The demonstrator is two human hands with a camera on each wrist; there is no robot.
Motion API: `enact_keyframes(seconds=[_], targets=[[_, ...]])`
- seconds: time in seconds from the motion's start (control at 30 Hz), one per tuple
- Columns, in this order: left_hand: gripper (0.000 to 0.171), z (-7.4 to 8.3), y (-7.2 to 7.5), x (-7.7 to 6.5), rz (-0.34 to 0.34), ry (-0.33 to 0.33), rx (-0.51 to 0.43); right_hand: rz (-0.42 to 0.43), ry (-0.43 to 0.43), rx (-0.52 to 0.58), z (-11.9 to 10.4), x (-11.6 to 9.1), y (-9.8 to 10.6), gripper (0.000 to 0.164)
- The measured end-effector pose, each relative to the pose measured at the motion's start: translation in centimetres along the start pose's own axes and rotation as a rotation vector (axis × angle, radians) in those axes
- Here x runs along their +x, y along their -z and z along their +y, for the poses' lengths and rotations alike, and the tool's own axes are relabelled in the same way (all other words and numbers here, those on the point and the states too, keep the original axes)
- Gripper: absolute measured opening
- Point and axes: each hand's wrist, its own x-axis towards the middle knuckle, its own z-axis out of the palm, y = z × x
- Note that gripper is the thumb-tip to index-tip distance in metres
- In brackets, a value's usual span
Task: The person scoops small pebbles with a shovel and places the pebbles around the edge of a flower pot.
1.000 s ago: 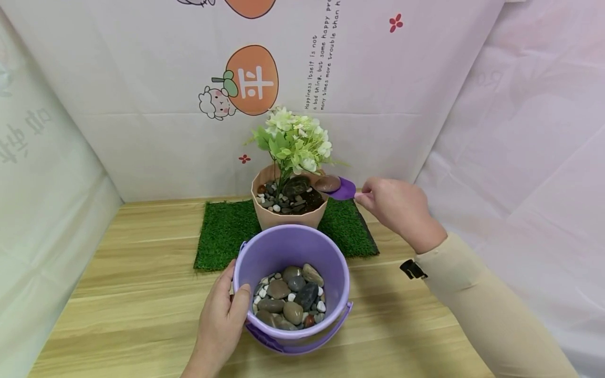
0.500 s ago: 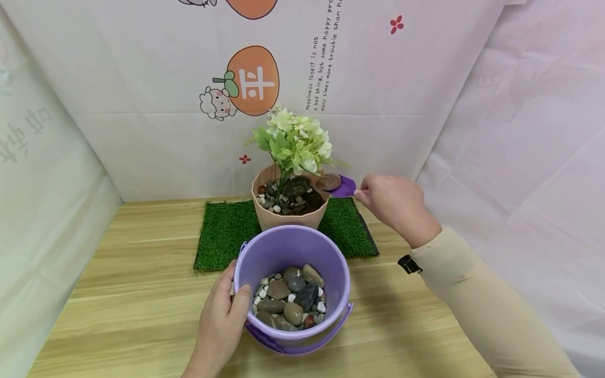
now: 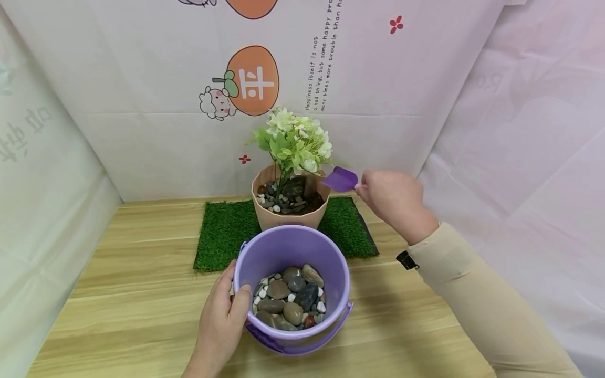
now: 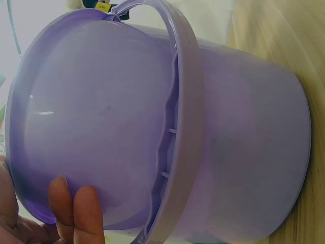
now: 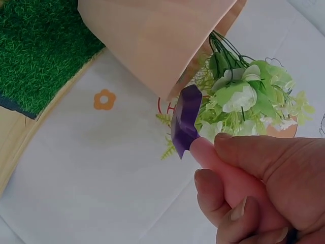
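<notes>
My right hand [image 3: 397, 202] grips the pink handle of a small trowel [image 3: 341, 179]. Its purple blade [image 5: 187, 114] is bare, tipped at the right rim of a peach flowerpot [image 3: 288, 220]. Inside the pot, a blurred brown stone [image 3: 312, 185] lies below the blade tip, near a large dark stone, pebbles and dark soil. White-green flowers [image 3: 302, 142] rise from the pot. With thumb over the rim and fingers outside, my left hand [image 3: 222, 315] holds a purple bucket [image 3: 283, 249] containing several stones [image 3: 293, 312]. Two left fingers [image 4: 87, 213] show against the bucket's outer wall.
The pot stands on a green turf mat [image 3: 222, 241] at the back of the wooden table [image 3: 142, 294]. Behind it hangs a printed white cloth [image 3: 368, 79], with more cloth at both sides. The bucket's handle [image 4: 188, 127] hangs down at its front.
The brown stone has slid off the trowel into the pot. My right hand has risen slightly and tilted the blade down to the left. My left hand and the bucket stay put.
</notes>
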Motion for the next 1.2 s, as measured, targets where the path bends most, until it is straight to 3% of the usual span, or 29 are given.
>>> enact_keyframes(seconds=[0.5,0.83,1.2], targets=[[0.055,-0.1,-0.1,-0.1,0.000,-0.004,0.005,0.085,0.023,-0.023,-0.2,-0.5,-0.8,0.025],[0.055,0.0,-0.1,0.1,-0.010,-0.002,-0.031,0.034,0.019,0.032,-0.3,-1.2,-0.5,0.027],[0.055,-0.1,-0.1,0.1,-0.011,0.004,-0.025,0.245,0.152,0.027,-0.5,-3.7,-1.0,0.033]])
